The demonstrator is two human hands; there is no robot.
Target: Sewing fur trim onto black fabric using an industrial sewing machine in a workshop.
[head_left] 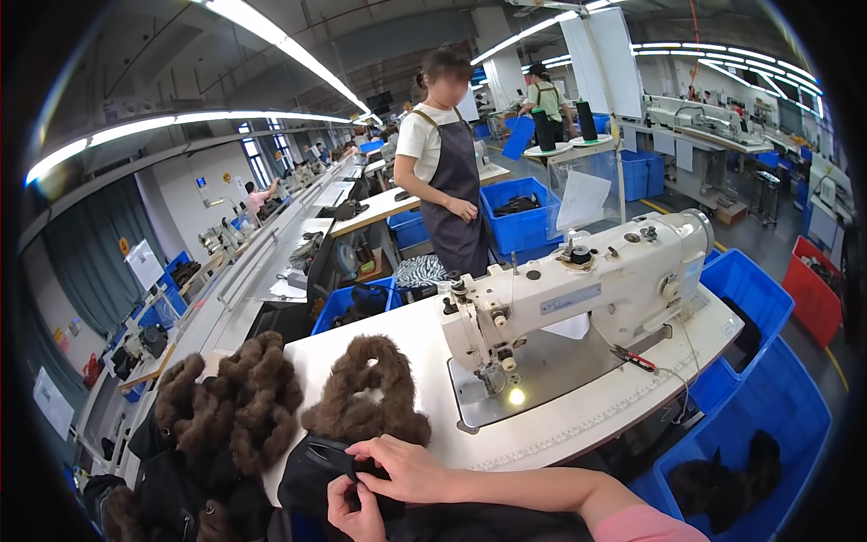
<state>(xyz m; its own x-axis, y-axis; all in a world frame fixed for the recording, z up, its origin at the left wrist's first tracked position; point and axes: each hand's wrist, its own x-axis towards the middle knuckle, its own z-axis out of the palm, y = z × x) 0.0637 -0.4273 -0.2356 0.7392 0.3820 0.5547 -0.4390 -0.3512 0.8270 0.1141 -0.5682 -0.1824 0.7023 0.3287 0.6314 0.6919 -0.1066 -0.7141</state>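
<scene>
A dark black fabric piece (pixel 316 465) lies at the near edge of the sewing table, in front of me. My right hand (pixel 402 465) is on its upper edge, thumb and fingers closed on the cloth. Just below, my left hand (pixel 357 510) pinches the same piece, its fingertips close to the right hand's. Touching the cloth's far side is a brown furry piece (pixel 370 397), looped with small gaps in it. The white sewing machine (pixel 578 294) stands to the right, its lamp lit over the metal plate; neither hand touches it.
Brown furry strips (pixel 262 397) and black pieces are heaped at the left. Red-handled snips (pixel 634 359) lie under the machine arm. Blue bins (pixel 754 434) stand at the right, a red bin (pixel 813 289) beyond. A person in a dark apron (pixel 456 194) stands across the table.
</scene>
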